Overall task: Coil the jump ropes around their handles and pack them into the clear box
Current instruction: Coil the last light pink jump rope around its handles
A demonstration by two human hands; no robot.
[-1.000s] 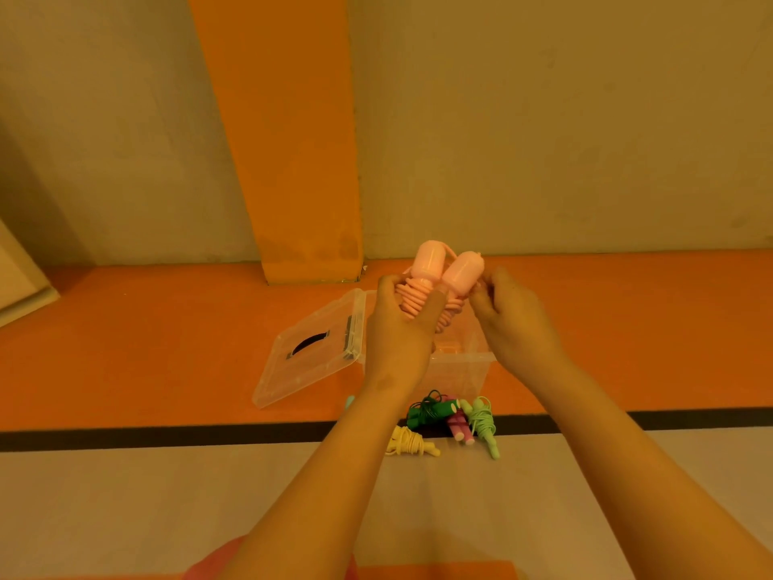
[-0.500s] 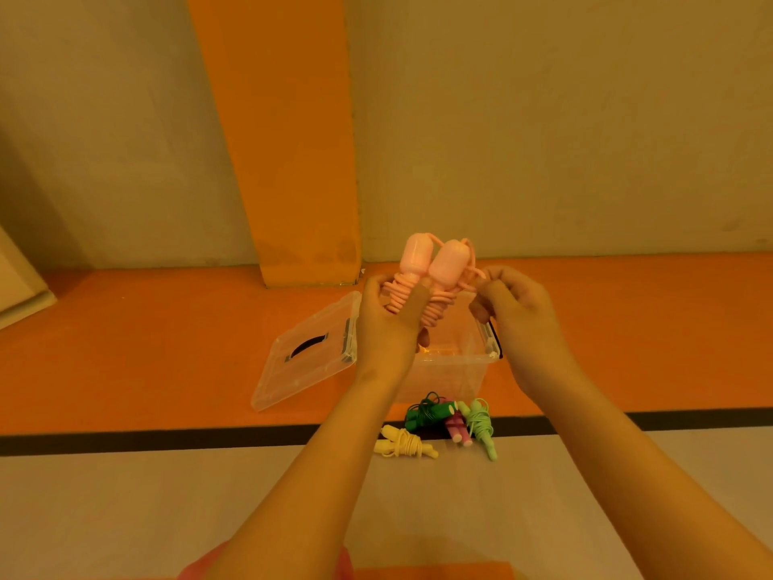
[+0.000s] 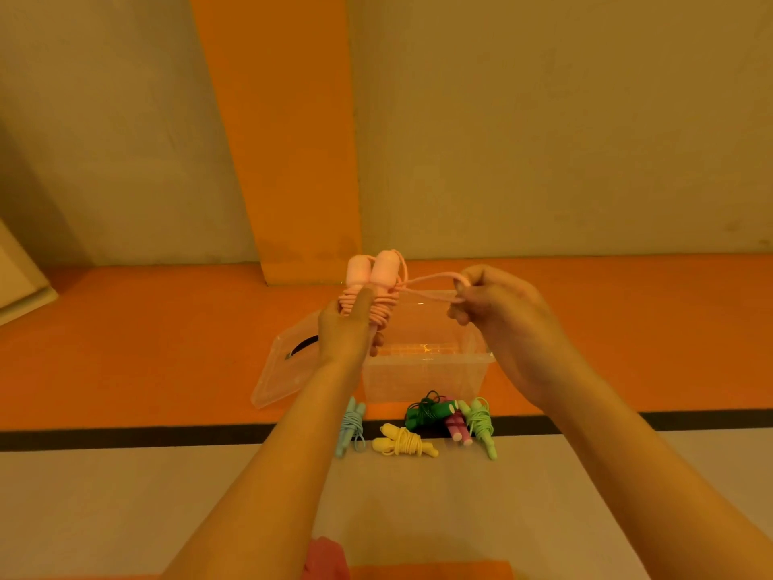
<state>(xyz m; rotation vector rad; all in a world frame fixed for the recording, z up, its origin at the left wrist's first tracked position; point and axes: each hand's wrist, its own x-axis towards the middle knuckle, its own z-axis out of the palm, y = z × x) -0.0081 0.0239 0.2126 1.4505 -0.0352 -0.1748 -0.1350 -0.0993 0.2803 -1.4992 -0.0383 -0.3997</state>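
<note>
The left hand (image 3: 345, 328) grips the pink jump rope (image 3: 378, 278) by its 2 bundled handles, with cord wound round them. The right hand (image 3: 497, 316) pinches the last loop (image 3: 431, 280), drawn out at 3 o'clock from the handles. This looks like the final wrap, so next the loop needs tucking tight. At 6 o'clock below the hands, 5 coiled ropes (image 3: 401, 443) lie unpacked just in front of the clear box (image 3: 422, 378), its lid (image 3: 280, 378) at 9 o'clock.
</note>
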